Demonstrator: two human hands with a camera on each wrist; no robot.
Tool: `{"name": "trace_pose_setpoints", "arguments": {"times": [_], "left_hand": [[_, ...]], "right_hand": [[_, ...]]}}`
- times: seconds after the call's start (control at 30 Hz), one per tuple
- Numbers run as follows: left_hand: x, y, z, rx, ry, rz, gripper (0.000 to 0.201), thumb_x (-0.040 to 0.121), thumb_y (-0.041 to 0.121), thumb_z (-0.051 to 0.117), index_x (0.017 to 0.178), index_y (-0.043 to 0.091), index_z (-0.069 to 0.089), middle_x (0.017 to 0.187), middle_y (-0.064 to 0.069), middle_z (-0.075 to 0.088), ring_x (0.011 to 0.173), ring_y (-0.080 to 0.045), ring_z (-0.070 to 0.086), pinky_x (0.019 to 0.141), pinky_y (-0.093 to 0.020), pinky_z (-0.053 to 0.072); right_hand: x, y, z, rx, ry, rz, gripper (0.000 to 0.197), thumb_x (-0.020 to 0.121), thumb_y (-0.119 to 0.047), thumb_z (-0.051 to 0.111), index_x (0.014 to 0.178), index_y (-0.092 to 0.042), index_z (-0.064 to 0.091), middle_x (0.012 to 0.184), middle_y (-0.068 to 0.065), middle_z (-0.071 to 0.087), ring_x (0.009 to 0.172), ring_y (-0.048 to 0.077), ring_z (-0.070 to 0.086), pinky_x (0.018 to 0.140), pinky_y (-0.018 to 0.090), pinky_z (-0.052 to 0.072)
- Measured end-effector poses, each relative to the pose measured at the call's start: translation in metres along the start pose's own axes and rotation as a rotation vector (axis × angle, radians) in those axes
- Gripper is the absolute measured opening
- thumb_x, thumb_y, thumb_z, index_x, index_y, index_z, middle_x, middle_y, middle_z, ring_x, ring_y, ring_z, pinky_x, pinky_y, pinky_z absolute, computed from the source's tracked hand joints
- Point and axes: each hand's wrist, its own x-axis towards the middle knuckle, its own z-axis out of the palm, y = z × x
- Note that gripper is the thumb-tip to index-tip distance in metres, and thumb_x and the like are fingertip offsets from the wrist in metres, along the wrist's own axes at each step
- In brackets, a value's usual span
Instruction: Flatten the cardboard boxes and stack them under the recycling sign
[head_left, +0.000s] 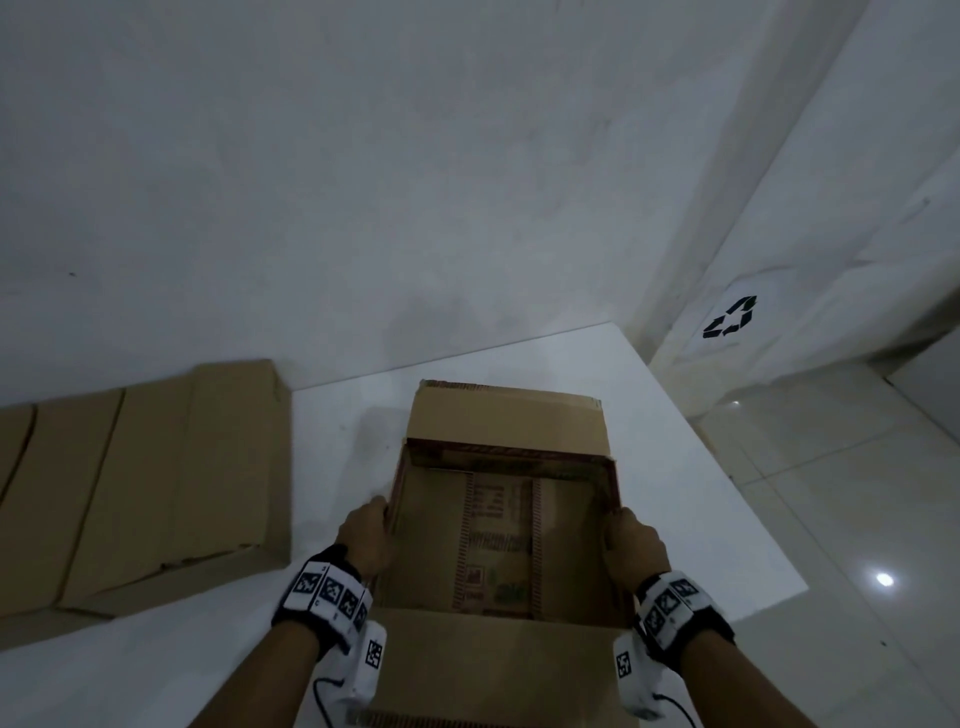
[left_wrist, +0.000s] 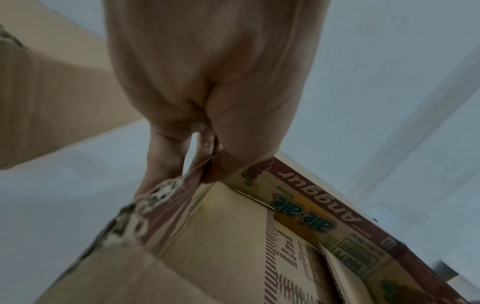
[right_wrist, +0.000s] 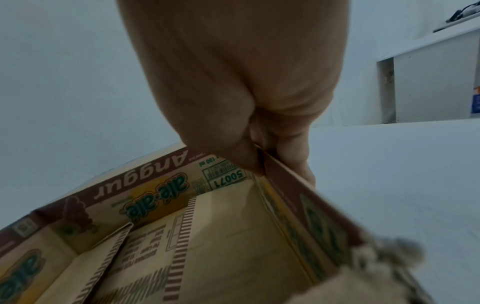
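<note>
An open cardboard box (head_left: 501, 540) with red and green print inside stands on the white table (head_left: 701, 519), its far and near flaps folded outward. My left hand (head_left: 366, 530) grips the box's left wall, thumb inside and fingers outside (left_wrist: 207, 156). My right hand (head_left: 631, 540) pinches the right wall the same way (right_wrist: 262, 156). A flattened brown cardboard box (head_left: 140, 483) lies on the table to the left. The black recycling sign (head_left: 730, 318) is on the white wall at the right, low above the floor.
The table's right edge (head_left: 727, 457) drops to a glossy tiled floor (head_left: 857, 519). A white wall (head_left: 363, 182) runs behind the table. In the right wrist view a white cabinet (right_wrist: 428, 82) stands beyond the table.
</note>
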Motion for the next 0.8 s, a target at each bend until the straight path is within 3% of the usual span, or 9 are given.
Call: {"name": "trace_pose_setpoints", "arguments": {"times": [0.07, 0.2, 0.27, 0.37, 0.43, 0.5, 0.57, 0.67, 0.8], "left_hand": [[-0.003, -0.002, -0.003, 0.01, -0.005, 0.022, 0.012, 0.086, 0.012, 0.059, 0.091, 0.01, 0.048, 0.099, -0.013, 0.064, 0.089, -0.028, 0.062, 0.077, -0.034, 0.053], [-0.012, 0.002, -0.002, 0.003, -0.018, 0.059, 0.024, 0.086, 0.011, 0.059, 0.074, 0.019, 0.039, 0.09, -0.011, 0.063, 0.086, -0.03, 0.064, 0.076, -0.039, 0.056], [-0.016, 0.005, -0.001, 0.028, -0.055, 0.033, 0.013, 0.086, 0.015, 0.059, 0.09, 0.014, 0.047, 0.102, -0.013, 0.062, 0.092, -0.027, 0.062, 0.081, -0.038, 0.055], [-0.018, 0.009, -0.006, 0.063, -0.176, -0.094, 0.057, 0.08, 0.035, 0.064, 0.126, 0.01, 0.042, 0.123, -0.012, 0.05, 0.107, -0.026, 0.055, 0.092, -0.038, 0.051], [-0.02, 0.014, -0.014, 0.069, -0.093, -0.113, 0.08, 0.075, 0.054, 0.063, 0.138, 0.014, 0.033, 0.133, -0.012, 0.04, 0.118, -0.029, 0.048, 0.099, -0.042, 0.047], [-0.022, 0.024, -0.027, -0.007, 0.127, -0.069, 0.094, 0.075, 0.067, 0.059, 0.146, 0.015, 0.025, 0.146, -0.01, 0.031, 0.131, -0.031, 0.038, 0.107, -0.045, 0.039], [-0.021, 0.039, -0.044, -0.096, 0.273, 0.003, 0.09, 0.079, 0.071, 0.051, 0.145, 0.013, 0.033, 0.149, -0.008, 0.035, 0.135, -0.029, 0.036, 0.111, -0.046, 0.035], [-0.013, 0.054, -0.059, -0.274, 0.27, 0.073, 0.077, 0.082, 0.075, 0.041, 0.13, 0.016, 0.055, 0.129, -0.005, 0.059, 0.122, -0.026, 0.052, 0.104, -0.045, 0.043], [-0.024, 0.082, -0.06, -0.616, 0.154, 0.096, 0.047, 0.099, 0.043, 0.045, 0.133, 0.012, 0.054, 0.128, -0.004, 0.059, 0.114, -0.018, 0.054, 0.101, -0.031, 0.039]], "right_hand": [[0.0, 0.0, -0.002, 0.006, 0.018, -0.011, 0.025, 0.093, -0.01, 0.044, 0.117, -0.005, 0.047, 0.112, 0.013, 0.062, 0.094, 0.027, 0.061, 0.071, 0.028, 0.042], [-0.004, 0.005, -0.007, 0.043, 0.042, -0.023, 0.023, 0.091, -0.008, 0.043, 0.113, -0.006, 0.05, 0.109, 0.013, 0.063, 0.097, 0.029, 0.061, 0.078, 0.033, 0.049], [-0.006, 0.01, -0.008, 0.097, 0.055, -0.046, 0.025, 0.089, -0.004, 0.044, 0.113, -0.005, 0.05, 0.107, 0.015, 0.063, 0.095, 0.031, 0.062, 0.08, 0.036, 0.051], [-0.013, 0.02, -0.006, 0.22, 0.118, -0.089, 0.027, 0.089, 0.0, 0.043, 0.113, -0.007, 0.053, 0.101, 0.014, 0.066, 0.08, 0.025, 0.058, 0.077, 0.037, 0.053], [-0.021, 0.028, -0.004, 0.32, 0.187, -0.122, 0.034, 0.09, 0.002, 0.045, 0.121, -0.009, 0.053, 0.099, 0.012, 0.067, 0.075, 0.022, 0.055, 0.072, 0.032, 0.049], [-0.031, 0.035, 0.0, 0.421, 0.266, -0.145, 0.036, 0.094, -0.004, 0.05, 0.128, -0.012, 0.05, 0.102, 0.011, 0.067, 0.077, 0.02, 0.056, 0.073, 0.032, 0.048], [-0.039, 0.041, 0.004, 0.505, 0.322, -0.171, 0.037, 0.093, -0.008, 0.055, 0.129, -0.014, 0.049, 0.112, 0.006, 0.063, 0.091, 0.019, 0.058, 0.084, 0.035, 0.051], [-0.045, 0.044, 0.011, 0.562, 0.339, -0.182, 0.042, 0.089, -0.006, 0.06, 0.128, -0.018, 0.049, 0.121, 0.002, 0.056, 0.106, 0.016, 0.055, 0.096, 0.038, 0.051], [-0.047, 0.036, 0.01, 0.545, 0.405, -0.099, 0.036, 0.09, -0.012, 0.062, 0.123, -0.012, 0.05, 0.118, 0.009, 0.053, 0.105, 0.024, 0.054, 0.087, 0.036, 0.051]]}}
